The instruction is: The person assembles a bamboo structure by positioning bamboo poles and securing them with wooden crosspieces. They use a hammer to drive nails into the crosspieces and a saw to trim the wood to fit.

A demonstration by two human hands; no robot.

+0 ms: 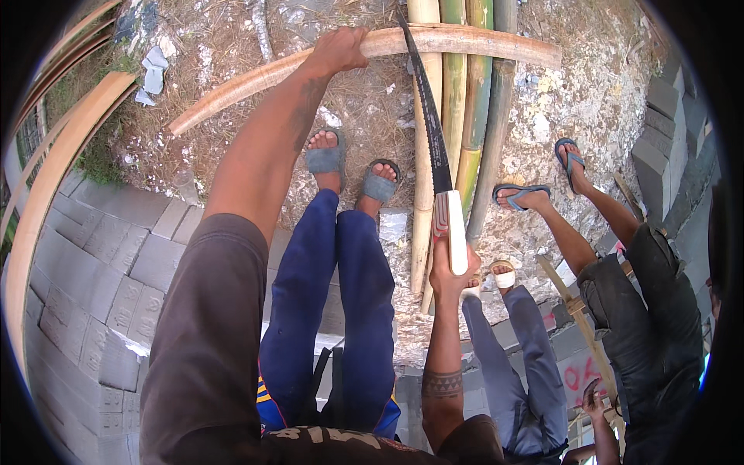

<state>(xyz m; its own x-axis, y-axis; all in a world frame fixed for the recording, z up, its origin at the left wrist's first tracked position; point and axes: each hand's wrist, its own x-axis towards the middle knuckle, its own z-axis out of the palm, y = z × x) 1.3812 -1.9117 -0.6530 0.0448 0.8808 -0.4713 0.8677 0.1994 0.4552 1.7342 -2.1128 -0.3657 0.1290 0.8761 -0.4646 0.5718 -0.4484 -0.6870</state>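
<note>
A long pale wooden board (496, 44), bent by the lens, lies crosswise at the far side over several bamboo poles (474, 108). My left hand (339, 49) is closed around its near edge, left of the poles. My right hand (448, 275) grips the white handle of a handsaw (433, 124) in the middle. The saw's dark toothed blade points away from me, and its narrow tip reaches the board just right of my left hand. Whether the teeth are in the wood cannot be made out.
Grey blocks (105, 229) are stacked at the left, with more blocks (659, 147) at the far right. Other boards (48, 178) stand along the left rim. Two people are close by on the right, one in blue flip-flops (521, 194). Rubble and dry grass cover the ground.
</note>
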